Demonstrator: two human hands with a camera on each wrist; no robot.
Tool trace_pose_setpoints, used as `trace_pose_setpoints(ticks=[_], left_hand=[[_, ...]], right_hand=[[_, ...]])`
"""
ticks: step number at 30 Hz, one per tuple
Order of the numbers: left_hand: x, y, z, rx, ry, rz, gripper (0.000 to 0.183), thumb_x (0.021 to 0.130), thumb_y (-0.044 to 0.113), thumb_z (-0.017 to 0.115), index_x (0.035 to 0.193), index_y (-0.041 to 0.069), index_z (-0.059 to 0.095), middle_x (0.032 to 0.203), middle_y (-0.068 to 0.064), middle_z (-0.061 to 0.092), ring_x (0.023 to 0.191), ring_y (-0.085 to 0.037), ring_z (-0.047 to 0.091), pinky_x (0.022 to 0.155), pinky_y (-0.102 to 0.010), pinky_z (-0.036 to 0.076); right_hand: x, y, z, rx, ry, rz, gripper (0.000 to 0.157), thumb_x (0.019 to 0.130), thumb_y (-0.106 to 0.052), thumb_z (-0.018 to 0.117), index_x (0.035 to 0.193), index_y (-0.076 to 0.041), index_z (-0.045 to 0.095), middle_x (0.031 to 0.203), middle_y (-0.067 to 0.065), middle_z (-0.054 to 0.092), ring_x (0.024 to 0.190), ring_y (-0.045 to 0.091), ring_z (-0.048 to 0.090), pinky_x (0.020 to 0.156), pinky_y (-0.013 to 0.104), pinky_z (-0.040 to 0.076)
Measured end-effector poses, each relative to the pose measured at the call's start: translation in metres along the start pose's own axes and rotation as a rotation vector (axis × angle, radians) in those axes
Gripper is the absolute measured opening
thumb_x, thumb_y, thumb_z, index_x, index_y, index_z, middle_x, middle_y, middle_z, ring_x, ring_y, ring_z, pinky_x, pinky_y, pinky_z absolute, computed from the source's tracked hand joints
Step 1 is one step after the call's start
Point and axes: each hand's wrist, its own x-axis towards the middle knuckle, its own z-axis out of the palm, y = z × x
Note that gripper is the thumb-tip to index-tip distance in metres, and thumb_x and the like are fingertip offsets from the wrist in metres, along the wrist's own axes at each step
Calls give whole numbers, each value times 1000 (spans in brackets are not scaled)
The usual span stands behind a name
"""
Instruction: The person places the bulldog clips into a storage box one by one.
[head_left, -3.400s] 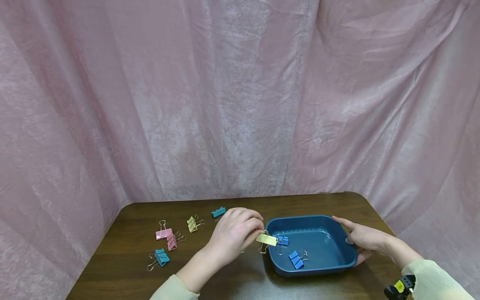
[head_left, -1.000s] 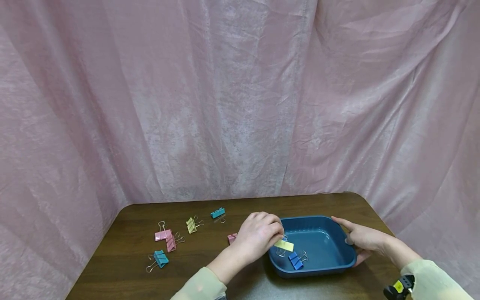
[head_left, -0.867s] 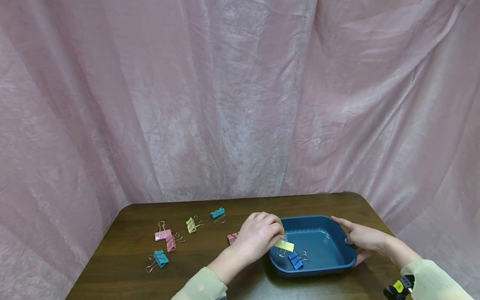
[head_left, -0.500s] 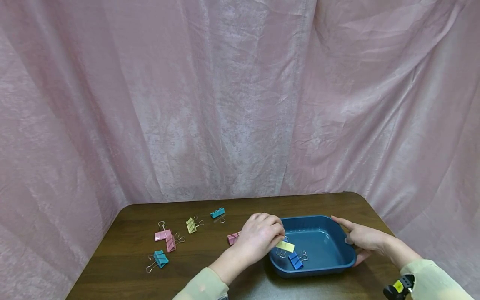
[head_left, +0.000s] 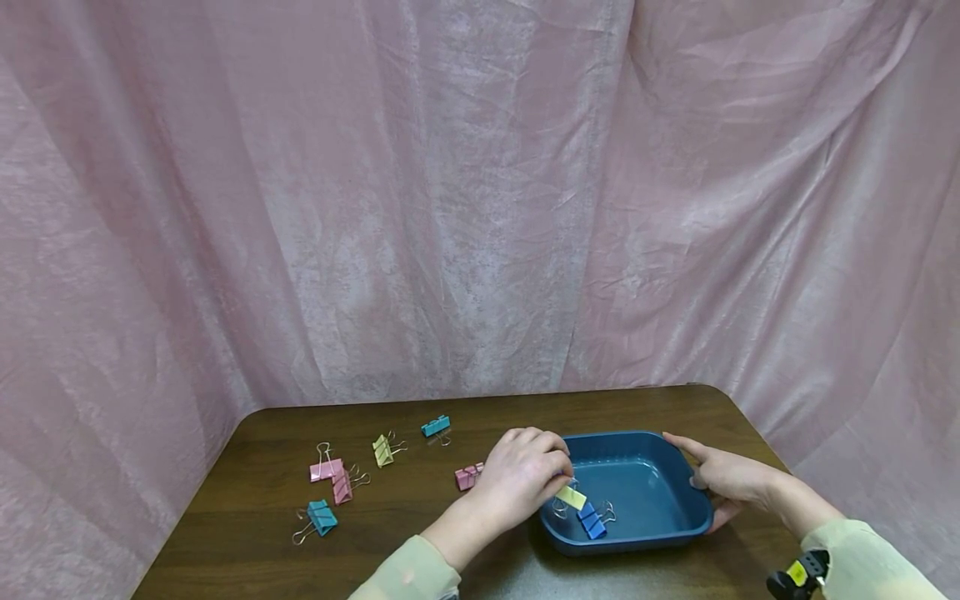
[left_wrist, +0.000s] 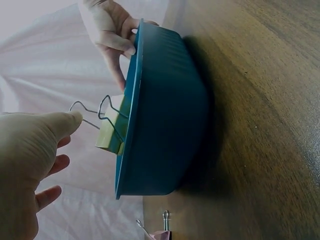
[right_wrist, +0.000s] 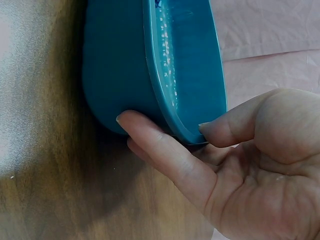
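My left hand (head_left: 522, 473) is over the left end of a blue tray (head_left: 648, 492), pinching a yellow binder clip (head_left: 572, 497) by one wire handle. In the left wrist view the yellow clip (left_wrist: 111, 131) is at the tray's rim, its other handle loose, and the thumb (left_wrist: 67, 122) presses the wire. A blue binder clip (head_left: 592, 521) lies in the tray; another blue clip is mostly hidden behind the left hand and the yellow clip. My right hand (head_left: 727, 477) grips the tray's right end, thumb inside the rim and fingers along the outer wall in the right wrist view.
Left of the tray, binder clips lie scattered on the brown table (head_left: 247, 533): a pink one (head_left: 468, 477), a yellow one (head_left: 383, 451), two teal ones (head_left: 435, 426) and a touching pink pair (head_left: 342, 487). A pink curtain (head_left: 465, 200) hangs behind the table.
My left hand has carried the yellow clip rightward over the tray, then tilted it slightly. A pink clip on the table has come out from behind that hand. The right hand stays put.
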Motion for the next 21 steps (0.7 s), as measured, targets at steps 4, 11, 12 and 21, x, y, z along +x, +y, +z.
trace_pose_setpoints(ticks=[4, 11, 12, 21], left_hand=[[0, 0, 0, -9, -5, 0, 8, 90, 37, 80, 94, 31, 78, 107, 13, 66, 104, -11, 62, 93, -35, 50], [-1, 1, -1, -19, 8, -6, 21, 89, 41, 80, 108, 31, 78, 110, 12, 66, 107, -11, 62, 95, -33, 49], [-1, 1, -2, -17, 11, -7, 22, 90, 42, 79, 109, 31, 78, 110, 12, 66, 107, -11, 62, 95, -33, 49], [-1, 0, -13, -33, 11, -41, 33, 90, 47, 77, 119, 31, 76, 114, 11, 66, 110, -10, 61, 98, -31, 47]], right_hand=[[1, 0, 0, -5, 1, 3, 79, 96, 10, 38, 165, -15, 9, 141, 48, 25, 93, 43, 68, 63, 55, 60], [1, 0, 0, 2, -2, 2, 79, 96, 10, 38, 165, -15, 8, 142, 49, 22, 94, 43, 67, 64, 55, 60], [1, 0, 0, 1, -3, 2, 79, 96, 10, 38, 165, -15, 8, 142, 49, 23, 94, 43, 67, 64, 55, 60], [-1, -2, 1, -17, 7, 7, 80, 95, 10, 38, 165, -15, 10, 141, 47, 26, 95, 43, 67, 63, 54, 60]])
